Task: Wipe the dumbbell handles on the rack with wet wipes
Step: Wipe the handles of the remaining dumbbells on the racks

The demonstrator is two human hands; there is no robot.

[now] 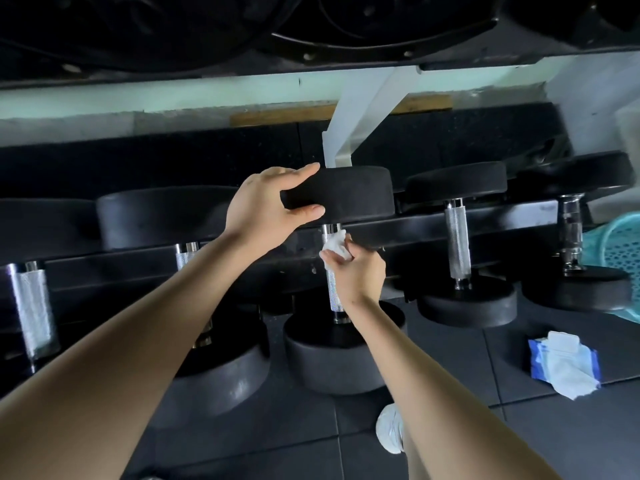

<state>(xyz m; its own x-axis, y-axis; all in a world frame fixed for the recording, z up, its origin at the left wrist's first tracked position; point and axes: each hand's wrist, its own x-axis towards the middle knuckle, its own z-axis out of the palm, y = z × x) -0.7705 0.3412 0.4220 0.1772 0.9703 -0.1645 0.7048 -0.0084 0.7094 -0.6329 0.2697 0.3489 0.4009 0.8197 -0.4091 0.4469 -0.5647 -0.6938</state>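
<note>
A black dumbbell lies across the rack rail in the middle of the head view. My left hand grips the rim of its far head, thumb below and fingers over the top. My right hand holds a crumpled white wet wipe wrapped against the upper part of its knurled silver handle. The handle's lower part shows bare below my hand. More dumbbells line the rack, with silver handles to the left and to the right.
A blue pack of wet wipes lies on the dark floor mat at the right, a loose wipe hanging out. A teal plastic basket stands at the far right edge. Weight plates hang on the shelf above. A white shoe shows below.
</note>
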